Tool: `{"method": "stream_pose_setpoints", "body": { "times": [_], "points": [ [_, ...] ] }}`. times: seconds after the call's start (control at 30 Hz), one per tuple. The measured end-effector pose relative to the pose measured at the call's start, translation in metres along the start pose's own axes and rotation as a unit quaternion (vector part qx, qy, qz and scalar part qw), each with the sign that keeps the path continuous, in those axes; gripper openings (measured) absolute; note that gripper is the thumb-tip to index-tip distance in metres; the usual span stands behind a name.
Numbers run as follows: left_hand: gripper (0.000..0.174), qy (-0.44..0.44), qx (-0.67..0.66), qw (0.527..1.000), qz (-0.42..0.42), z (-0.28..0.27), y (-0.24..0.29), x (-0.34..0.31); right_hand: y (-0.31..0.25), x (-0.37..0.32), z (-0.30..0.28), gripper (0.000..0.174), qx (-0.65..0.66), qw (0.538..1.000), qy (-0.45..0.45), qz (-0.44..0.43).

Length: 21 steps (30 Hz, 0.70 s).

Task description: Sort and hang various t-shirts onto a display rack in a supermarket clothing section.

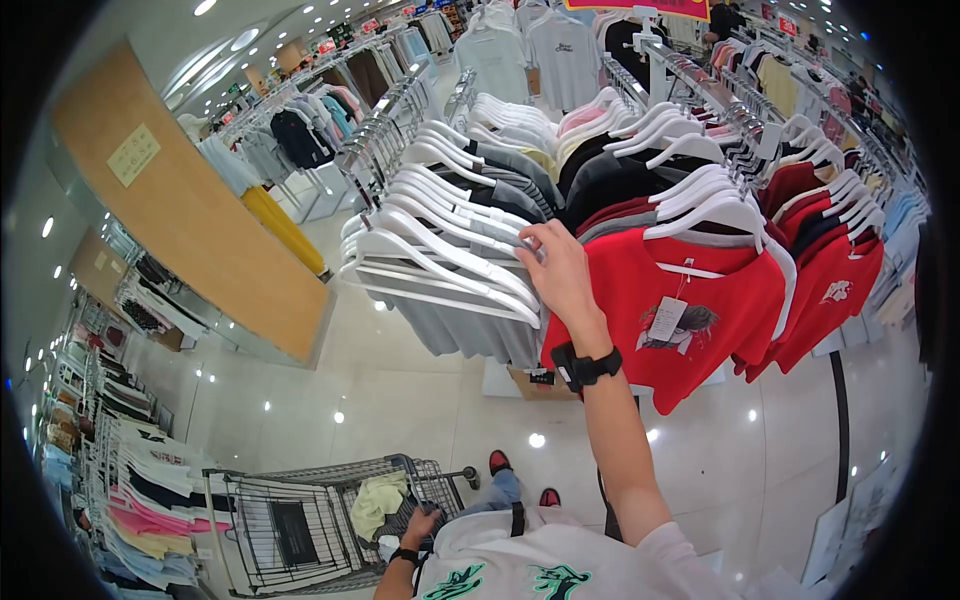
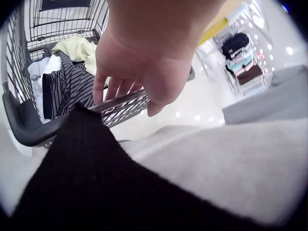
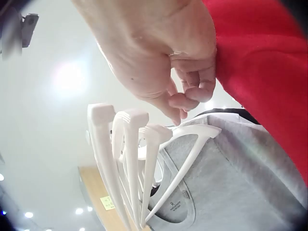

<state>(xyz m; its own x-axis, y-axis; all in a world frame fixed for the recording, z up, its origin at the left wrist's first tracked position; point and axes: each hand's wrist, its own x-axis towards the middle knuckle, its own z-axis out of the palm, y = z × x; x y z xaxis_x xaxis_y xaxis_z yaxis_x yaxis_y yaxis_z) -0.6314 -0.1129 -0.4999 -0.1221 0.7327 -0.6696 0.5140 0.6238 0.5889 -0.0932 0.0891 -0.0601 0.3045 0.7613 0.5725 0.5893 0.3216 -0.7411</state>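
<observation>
My right hand (image 1: 562,275) reaches to the front of the clothes rack, with curled fingers and thumb pinching the end of a white hanger (image 3: 192,131). A grey T-shirt (image 3: 231,154) with a round neck hangs from that hanger. Several more white hangers (image 1: 440,262) stand close beside it on the left, bearing grey shirts. A red T-shirt (image 1: 640,290) with a printed figure and a paper tag hangs just right of the hand. Low down, my left hand (image 2: 144,62) grips the rim bar of a shopping cart (image 2: 33,127), fingers over its inner side and thumb outside.
Inside the cart lie a pale yellow garment (image 1: 378,503) and a dark striped garment (image 2: 70,89). A wood-faced pillar (image 1: 200,210) rises left of the rack. Further red shirts (image 1: 835,290) hang at right, and another clothes rack (image 1: 150,490) lines the lower left.
</observation>
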Motion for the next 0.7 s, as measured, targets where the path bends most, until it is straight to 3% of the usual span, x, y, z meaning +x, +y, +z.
{"method": "stream_pose_setpoints", "body": {
  "times": [0.03, 0.07, 0.13, 0.17, 0.23, 0.27, 0.3, 0.33, 0.43, 0.5, 0.63, 0.7],
  "points": [
    [0.049, -0.019, 0.071, 0.996, 0.055, 0.008, -0.013, 0.01, 0.0, 0.003, 0.003, 0.015, -0.001, 1.0, 0.001, 0.0],
    [0.049, -0.02, 0.072, 0.996, 0.056, 0.011, -0.019, 0.012, 0.001, 0.006, 0.008, 0.015, -0.013, 0.999, 0.013, -0.029],
    [0.043, 0.094, 0.166, 0.974, 0.124, 0.016, -0.026, 0.014, 0.001, 0.012, 0.01, 0.016, -0.028, 0.998, 0.026, -0.057],
    [0.043, 0.093, 0.166, 0.974, 0.126, 0.014, -0.027, 0.014, -0.001, 0.015, 0.01, 0.017, -0.028, 0.998, 0.004, -0.047],
    [0.038, -0.015, 0.115, 0.991, 0.062, 0.007, -0.023, 0.017, -0.006, 0.019, 0.009, 0.019, -0.029, 0.999, -0.014, -0.038],
    [0.038, -0.015, 0.116, 0.991, 0.065, 0.007, -0.02, 0.016, -0.014, 0.019, 0.007, 0.021, -0.041, 0.998, -0.054, 0.007],
    [0.025, 0.0, 0.121, 0.99, 0.078, 0.009, -0.017, 0.012, -0.019, 0.019, 0.006, 0.024, -0.053, 0.993, -0.093, 0.054],
    [0.014, 0.014, 0.126, 0.988, 0.09, 0.01, -0.013, 0.009, -0.019, 0.017, 0.009, 0.024, -0.054, 0.993, -0.09, 0.053],
    [0.011, -0.012, 0.066, 0.993, 0.093, 0.012, -0.006, 0.008, -0.02, 0.014, 0.017, 0.032, -0.076, 0.985, -0.15, 0.039],
    [0.008, -0.044, 0.011, 0.998, 0.044, 0.01, -0.009, 0.014, -0.026, 0.007, 0.023, 0.033, -0.069, 0.987, -0.144, 0.028],
    [0.012, -0.017, -0.021, 0.998, 0.065, 0.016, -0.018, 0.022, -0.02, -0.01, 0.046, 0.031, -0.044, 0.994, -0.096, -0.042],
    [0.024, -0.022, -0.024, 0.999, 0.013, 0.016, -0.023, 0.029, -0.019, -0.019, 0.05, 0.027, -0.037, 0.994, -0.058, -0.09]
  ]
}}
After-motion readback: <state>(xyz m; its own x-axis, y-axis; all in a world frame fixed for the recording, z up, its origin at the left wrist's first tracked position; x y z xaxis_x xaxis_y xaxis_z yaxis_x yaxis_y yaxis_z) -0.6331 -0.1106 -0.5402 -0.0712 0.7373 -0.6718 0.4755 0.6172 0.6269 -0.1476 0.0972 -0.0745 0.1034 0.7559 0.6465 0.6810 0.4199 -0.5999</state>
